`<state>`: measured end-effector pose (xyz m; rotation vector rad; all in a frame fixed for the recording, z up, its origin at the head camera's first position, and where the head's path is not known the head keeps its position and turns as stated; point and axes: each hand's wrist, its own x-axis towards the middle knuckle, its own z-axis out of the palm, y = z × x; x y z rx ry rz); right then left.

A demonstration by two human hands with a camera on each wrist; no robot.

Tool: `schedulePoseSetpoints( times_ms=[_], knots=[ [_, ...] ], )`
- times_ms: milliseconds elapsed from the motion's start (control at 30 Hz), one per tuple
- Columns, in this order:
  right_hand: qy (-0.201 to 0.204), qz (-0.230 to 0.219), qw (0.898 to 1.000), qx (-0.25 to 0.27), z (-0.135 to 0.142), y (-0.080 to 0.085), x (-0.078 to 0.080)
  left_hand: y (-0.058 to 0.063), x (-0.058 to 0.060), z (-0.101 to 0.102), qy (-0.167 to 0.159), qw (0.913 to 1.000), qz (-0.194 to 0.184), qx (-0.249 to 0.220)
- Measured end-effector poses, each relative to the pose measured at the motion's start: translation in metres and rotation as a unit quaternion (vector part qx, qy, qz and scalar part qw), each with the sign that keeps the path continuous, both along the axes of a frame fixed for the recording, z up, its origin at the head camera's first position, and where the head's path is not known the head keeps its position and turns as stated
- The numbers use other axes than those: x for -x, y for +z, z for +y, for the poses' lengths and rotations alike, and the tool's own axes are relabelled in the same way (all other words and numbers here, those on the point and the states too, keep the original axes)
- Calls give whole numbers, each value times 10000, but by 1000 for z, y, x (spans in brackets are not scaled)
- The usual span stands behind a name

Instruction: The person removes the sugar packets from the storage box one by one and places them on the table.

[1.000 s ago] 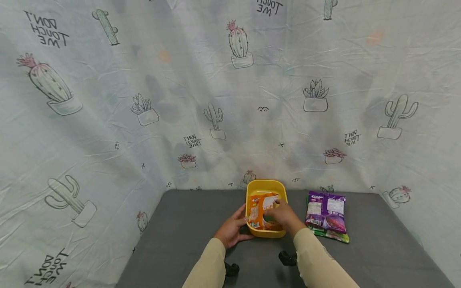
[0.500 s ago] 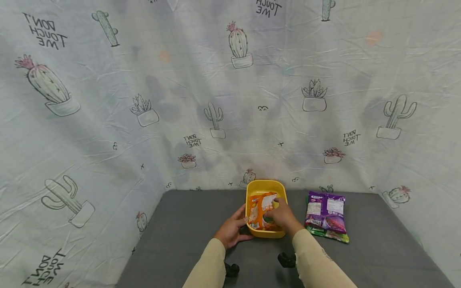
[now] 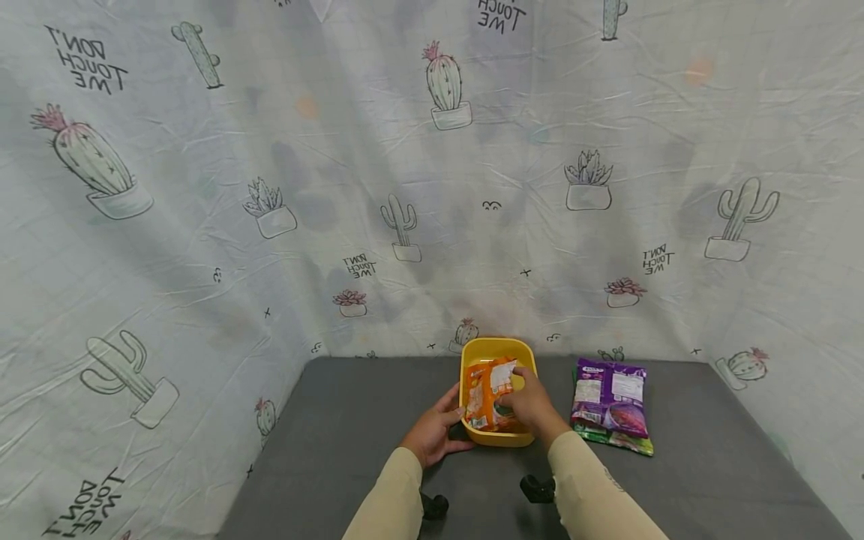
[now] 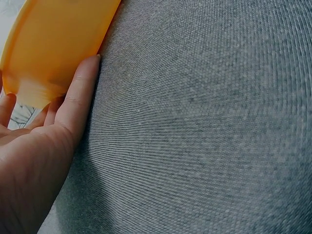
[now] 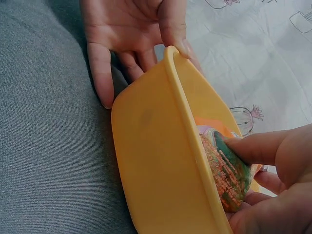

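A yellow plastic tub (image 3: 499, 439) stands near the back of the table. My left hand (image 3: 432, 433) grips its left side, thumb over the rim and fingers against the outer wall, as the right wrist view also shows. Inside the tub is an orange snack-type packet (image 3: 481, 397) with a white label, leaning against the walls. My right hand (image 3: 533, 405) reaches over the right rim and pinches the packet's right part, thumb on its green and orange printed face (image 5: 226, 168). The lower fingers are partly hidden behind the packet in the right wrist view.
Right of the tub, a purple packet (image 3: 610, 397) lies on top of a green packet (image 3: 631, 442). The dark grey tabletop (image 3: 364, 405) meets a white cloth backdrop (image 3: 499, 247) printed with cacti close behind the tub. Black wrist mounts (image 3: 538, 487) hang below both forearms.
The packet's right side has come slightly left and up within the tub, with my right hand still pinching it. My left hand and the tub have barely moved.
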<state>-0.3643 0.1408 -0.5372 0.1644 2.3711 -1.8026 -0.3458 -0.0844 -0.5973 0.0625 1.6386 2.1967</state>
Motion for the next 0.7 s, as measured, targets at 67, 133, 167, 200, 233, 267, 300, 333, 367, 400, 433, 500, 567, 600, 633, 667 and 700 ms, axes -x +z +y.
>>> schedulePoseSetpoints(
  times_ms=[67, 133, 167, 200, 233, 267, 300, 333, 367, 400, 433, 500, 567, 600, 633, 667, 700],
  knots=[
    [-9, -12, 10000, 10, 1, 0, 0, 0, 0, 0, -1, 10000, -19, 1],
    [-27, -38, 10000, 12, 1, 1, 0, 0, 0, 0, -4, 10000, -43, -9],
    [-28, -47, 10000, 23, 2, 2, 0, 0, 0, 0, -5, 10000, -48, -13],
    [-34, -58, 10000, 34, 2, 2, -1, 1, 0, 0, -9, 10000, -53, -20],
    [-45, -72, 9999, 53, 2, 2, -1, 1, 0, 0, -15, 10000, -54, -20],
    [-43, -69, 9999, 69, 3, 2, -1, 0, 0, 0, -13, 10000, -50, -24],
    [-40, -67, 9999, 105, 3, 3, -2, 0, 0, 0, -9, 10000, -42, -28],
    [-43, -64, 9999, 141, 3, 3, -2, 0, 1, 0, -5, 10000, -35, -30],
    [-45, -66, 9998, 179, 4, 3, -2, 0, 0, 0, -3, 10000, -31, -33],
    [-49, -60, 9998, 204, 4, 2, -2, 0, 1, 0, 0, 10000, -29, -36],
    [-47, -51, 9997, 225, 5, 2, -2, 0, 1, 0, 6, 10000, -29, -43],
    [-34, -26, 9996, 293, 6, 0, -1, 0, 1, 0, 18, 10000, -33, -51],
    [-28, -6, 9994, 341, 7, -2, 0, 0, 1, 0, 23, 10000, -47, -51],
    [-27, 7, 9993, 375, 7, -2, 1, 0, 1, 0, 23, 10000, -50, -53],
    [-45, 1, 9992, 409, 7, -2, 1, 0, 1, 0, 24, 10000, -59, -57],
    [-61, -8, 9989, 458, 7, -3, 1, 0, 1, 0, 25, 10000, -59, -54],
    [-70, -10, 9987, 505, 8, -3, 2, -1, 2, 0, 25, 10000, -61, -56]
  ],
)
